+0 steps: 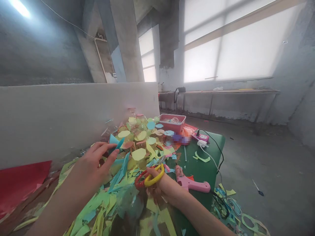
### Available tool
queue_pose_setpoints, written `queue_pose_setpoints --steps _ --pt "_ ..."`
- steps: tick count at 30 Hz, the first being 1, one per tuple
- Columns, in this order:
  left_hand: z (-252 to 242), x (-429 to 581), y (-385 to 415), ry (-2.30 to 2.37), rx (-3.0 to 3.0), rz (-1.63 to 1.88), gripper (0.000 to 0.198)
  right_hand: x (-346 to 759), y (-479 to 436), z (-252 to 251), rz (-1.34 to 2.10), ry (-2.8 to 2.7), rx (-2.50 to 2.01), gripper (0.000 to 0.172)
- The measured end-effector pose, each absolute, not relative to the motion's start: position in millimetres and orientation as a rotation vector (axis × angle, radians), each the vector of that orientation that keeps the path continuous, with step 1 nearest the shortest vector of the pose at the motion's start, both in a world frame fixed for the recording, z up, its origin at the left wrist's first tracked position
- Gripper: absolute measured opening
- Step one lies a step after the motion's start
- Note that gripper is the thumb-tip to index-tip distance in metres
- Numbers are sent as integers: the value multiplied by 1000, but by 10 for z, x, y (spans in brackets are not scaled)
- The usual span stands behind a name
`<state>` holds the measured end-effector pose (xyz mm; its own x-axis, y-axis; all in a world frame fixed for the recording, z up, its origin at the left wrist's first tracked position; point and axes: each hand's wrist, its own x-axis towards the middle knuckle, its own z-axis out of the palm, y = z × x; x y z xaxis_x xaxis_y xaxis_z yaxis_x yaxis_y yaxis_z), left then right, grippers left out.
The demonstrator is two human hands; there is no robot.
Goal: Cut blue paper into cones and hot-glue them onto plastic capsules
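Observation:
My left hand (90, 167) is raised over the paper heap at the left, with a piece of blue paper (120, 143) pinched between thumb and fingers. My right hand (169, 188) grips scissors (154, 180) with red and yellow handles. Their blades point away from me among the scraps. Cut paper discs (139, 154) in yellow, blue and pink lie beyond both hands. Green and yellow paper strips (100, 203) spread below my left hand. Close to me, between my arms, sits a clear rounded plastic piece (130, 201).
A pink glue gun (197, 186) lies right of my right wrist, its cord trailing off the green table (204, 160). A pink basket (172, 125) stands at the back. A white panel (78, 121) borders the far left. Paper offcuts (236, 213) litter the floor at right.

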<state>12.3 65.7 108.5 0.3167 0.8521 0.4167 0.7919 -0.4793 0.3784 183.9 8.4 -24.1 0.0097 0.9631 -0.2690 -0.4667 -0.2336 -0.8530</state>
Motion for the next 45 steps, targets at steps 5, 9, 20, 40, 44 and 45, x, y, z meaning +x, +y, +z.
queue_pose_setpoints --steps 5,9,20,40,44,45 --pt "1039 77 699 1512 2470 861 51 1836 82 -223 1409 -776 -1115 36" --pt "988 42 745 1450 2477 872 52 1848 127 -285 1277 -822 -1157 31" --pt "1099 23 693 1561 2500 938 44 1877 83 -238 943 -961 -1125 23" --pt "875 69 858 1271 2474 1174 33 1944 61 -273 308 -1810 -1851 21" --pt "790 145 855 1166 2501 1120 28 1939 91 -339 236 -1878 -1799 23" --pt "773 165 852 1131 2496 1107 28 1939 94 -346 219 -1898 -1771 21"
